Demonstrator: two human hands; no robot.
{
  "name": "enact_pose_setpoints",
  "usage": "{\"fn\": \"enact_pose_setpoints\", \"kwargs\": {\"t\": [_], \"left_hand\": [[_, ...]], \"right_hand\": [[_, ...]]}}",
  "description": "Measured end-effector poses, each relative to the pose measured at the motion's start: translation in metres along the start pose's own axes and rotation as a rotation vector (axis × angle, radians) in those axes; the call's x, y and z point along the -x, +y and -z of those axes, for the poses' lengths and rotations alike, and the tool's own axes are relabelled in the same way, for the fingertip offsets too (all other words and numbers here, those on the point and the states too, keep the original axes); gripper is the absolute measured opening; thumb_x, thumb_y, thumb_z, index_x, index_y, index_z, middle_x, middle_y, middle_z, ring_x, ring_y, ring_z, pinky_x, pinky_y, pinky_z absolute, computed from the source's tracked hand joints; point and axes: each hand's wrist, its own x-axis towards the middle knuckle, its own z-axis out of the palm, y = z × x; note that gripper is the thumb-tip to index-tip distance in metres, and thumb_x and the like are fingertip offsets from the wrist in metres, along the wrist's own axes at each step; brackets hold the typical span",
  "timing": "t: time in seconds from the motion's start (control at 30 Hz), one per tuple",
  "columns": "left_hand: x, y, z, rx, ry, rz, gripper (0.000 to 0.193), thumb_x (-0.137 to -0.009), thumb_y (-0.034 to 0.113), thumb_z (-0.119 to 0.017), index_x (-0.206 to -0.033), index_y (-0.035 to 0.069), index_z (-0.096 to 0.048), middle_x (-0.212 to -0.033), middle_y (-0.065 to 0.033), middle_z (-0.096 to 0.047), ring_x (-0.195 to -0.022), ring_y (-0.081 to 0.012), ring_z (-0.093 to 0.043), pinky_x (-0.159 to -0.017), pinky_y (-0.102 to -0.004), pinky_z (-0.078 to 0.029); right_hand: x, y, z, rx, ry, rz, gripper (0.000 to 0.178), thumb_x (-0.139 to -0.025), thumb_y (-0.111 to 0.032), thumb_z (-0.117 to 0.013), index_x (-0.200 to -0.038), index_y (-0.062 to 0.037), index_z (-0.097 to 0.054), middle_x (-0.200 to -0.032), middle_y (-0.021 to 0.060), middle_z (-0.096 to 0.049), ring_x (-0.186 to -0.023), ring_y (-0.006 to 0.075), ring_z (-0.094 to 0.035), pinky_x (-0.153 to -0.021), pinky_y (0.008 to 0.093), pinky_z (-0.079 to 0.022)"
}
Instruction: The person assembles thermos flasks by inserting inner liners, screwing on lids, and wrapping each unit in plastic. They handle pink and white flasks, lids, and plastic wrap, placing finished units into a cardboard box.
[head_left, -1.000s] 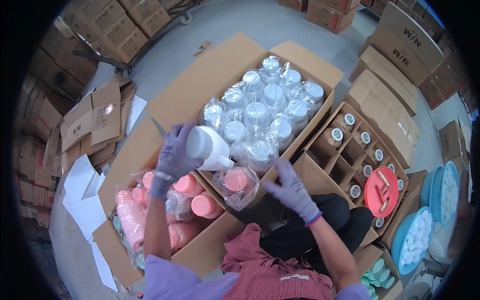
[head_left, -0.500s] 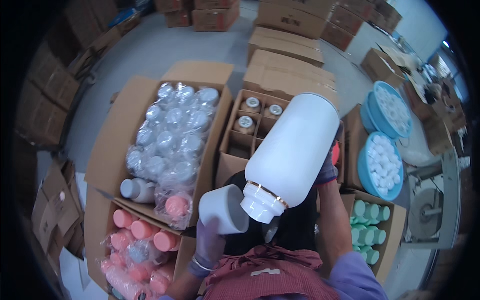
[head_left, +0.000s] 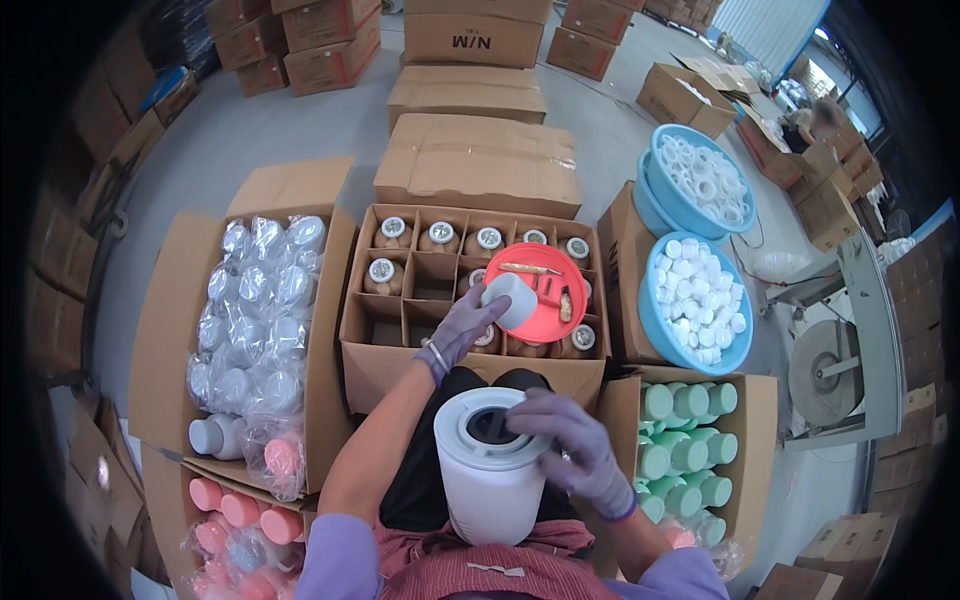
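Observation:
A large white bottle [head_left: 490,500] stands upright between my legs, and its round top shows a dark opening in the middle. At its right edge is my gloved right hand [head_left: 585,450], slightly blurred, with bent fingers over the rim and the thumb against the side. My gloved left hand [head_left: 462,332] reaches forward and is closed round a pale grey cup-shaped lid [head_left: 510,302]. That lid is held at the left edge of a red round tray [head_left: 545,325]. On the tray lie a thin gold-coloured stick and a few small pieces.
The tray sits over a divided carton [head_left: 475,375] of capped bottles. Left is a carton of plastic-wrapped bottles [head_left: 255,300], with pink-lidded bottles [head_left: 240,510] nearer. Right are a blue basin [head_left: 655,325] of white caps, another blue basin [head_left: 650,200] of rings, and green bottles [head_left: 690,440].
The white bottle, earlier tilted neck-down in my right hand, now stands upright in my lap. My left hand has carried the grey lid forward to the red tray. The view has shifted right.

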Motion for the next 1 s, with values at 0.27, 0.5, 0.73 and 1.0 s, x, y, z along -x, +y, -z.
{"fn": "enact_pose_setpoints", "kwargs": {"t": [0.27, 0.5, 0.73, 1.0], "left_hand": [[0.161, 0.043, -0.041, 0.209, -0.172, -0.101, 0.062, -0.103, 0.042, -0.034, -0.144, -0.004, -0.041, -0.143, -0.019, -0.051, -0.134, -0.0277, -0.048, -0.112, -0.0402, -0.038], [0.166, 0.039, -0.023, 0.0, -0.053, -0.339, 0.046, -0.099, 0.029, -0.046, -0.128, -0.005, -0.056, -0.129, -0.0158, -0.06, -0.12, -0.0253, -0.058, -0.106, -0.0358, -0.042], [0.177, 0.056, -0.021, 0.155, 0.0, -0.155, 0.048, -0.099, 0.031, -0.046, -0.128, -0.006, -0.058, -0.131, -0.0151, -0.059, -0.124, -0.0257, -0.054, -0.109, -0.0361, -0.037], [0.179, 0.062, -0.008, -0.143, -0.004, -0.282, 0.049, -0.1, 0.035, -0.043, -0.128, -0.002, -0.06, -0.131, -0.0183, -0.059, -0.122, -0.0299, -0.056, -0.108, -0.0407, -0.038]], "right_hand": [[0.024, 0.013, -0.021, 0.238, 0.262, -0.037, 0.026, -0.067, -0.015, -0.076, -0.092, -0.0096, -0.069, -0.095, 0.0058, -0.062, -0.098, 0.0244, -0.062, -0.114, 0.0539, -0.031], [0.031, 0.062, -0.004, -0.264, 0.125, -0.055, 0.026, -0.075, -0.007, -0.071, -0.102, -0.0097, -0.07, -0.117, 0.0095, -0.058, -0.118, 0.0302, -0.053, -0.115, 0.05, -0.027], [-0.021, 0.009, 0.007, 0.2, -0.271, 0.099, 0.052, -0.07, -0.025, -0.08, -0.118, -0.0095, -0.065, -0.13, 0.0127, -0.057, -0.126, 0.0311, -0.05, -0.112, 0.0438, -0.033], [-0.032, 0.028, 0.016, 0.108, -0.35, 0.09, 0.063, -0.063, -0.027, -0.084, -0.12, -0.0082, -0.064, -0.127, 0.0119, -0.058, -0.124, 0.0307, -0.051, -0.11, 0.0447, -0.036]]}}
